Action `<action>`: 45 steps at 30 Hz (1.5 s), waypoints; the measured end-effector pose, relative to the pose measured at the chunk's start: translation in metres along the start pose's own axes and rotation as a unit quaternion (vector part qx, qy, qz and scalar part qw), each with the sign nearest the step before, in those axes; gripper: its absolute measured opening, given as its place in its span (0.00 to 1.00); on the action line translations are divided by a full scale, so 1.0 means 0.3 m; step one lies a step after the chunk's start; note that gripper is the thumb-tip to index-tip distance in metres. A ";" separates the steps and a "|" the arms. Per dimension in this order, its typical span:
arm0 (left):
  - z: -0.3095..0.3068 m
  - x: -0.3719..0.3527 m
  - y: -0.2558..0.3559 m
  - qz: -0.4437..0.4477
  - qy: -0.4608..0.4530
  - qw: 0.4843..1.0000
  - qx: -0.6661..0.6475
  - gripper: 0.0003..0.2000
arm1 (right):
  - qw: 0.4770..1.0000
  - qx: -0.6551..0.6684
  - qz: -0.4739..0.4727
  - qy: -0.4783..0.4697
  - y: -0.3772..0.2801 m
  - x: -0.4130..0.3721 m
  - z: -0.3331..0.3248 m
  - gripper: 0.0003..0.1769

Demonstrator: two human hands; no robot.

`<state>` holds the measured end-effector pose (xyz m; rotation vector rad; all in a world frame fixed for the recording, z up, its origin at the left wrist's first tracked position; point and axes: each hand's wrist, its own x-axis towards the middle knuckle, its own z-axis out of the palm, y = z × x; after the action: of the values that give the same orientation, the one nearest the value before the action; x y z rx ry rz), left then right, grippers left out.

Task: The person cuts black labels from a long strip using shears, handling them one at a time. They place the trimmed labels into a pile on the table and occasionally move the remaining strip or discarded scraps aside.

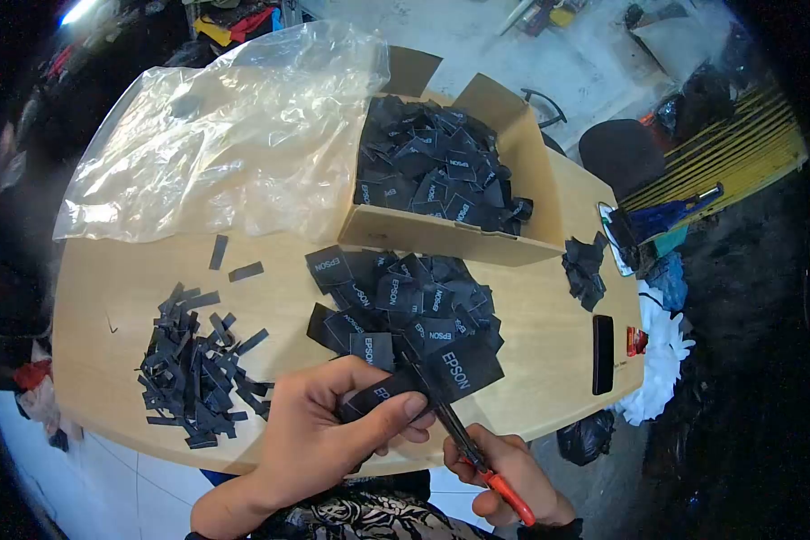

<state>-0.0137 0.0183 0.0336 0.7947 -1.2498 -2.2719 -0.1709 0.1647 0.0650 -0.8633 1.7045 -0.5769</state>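
My left hand [333, 418] pinches a black strip [461, 367] printed with white EPSON lettering. Red-handled scissors [463, 441] are in my right hand [510, 472], their dark blades lying across the strip between two printed labels. Just beyond my hands, a loose pile of black EPSON labels [396, 292] lies on the table. To the left is a heap of narrow black offcuts [193, 369], with a couple of separate pieces above it. Behind the label pile, an open cardboard box [450, 237] holds a mass of black EPSON labels [432, 171].
A clear plastic bag [225, 153] spreads over the table's [99, 306] back left. At the right edge are a small black pile [585, 270], a black phone [603, 355] and a red packet [636, 341]. A dark chair [621, 155] stands beyond.
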 end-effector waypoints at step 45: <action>-0.030 -0.013 -0.001 0.031 -0.044 0.994 -0.092 0.06 | 0.997 -0.053 -0.042 0.029 -0.038 -0.007 0.024 0.49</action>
<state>-0.0048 0.0154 0.0306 0.5869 -1.0658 -2.3516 -0.1609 0.1595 0.0726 -1.0066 1.7700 -0.5773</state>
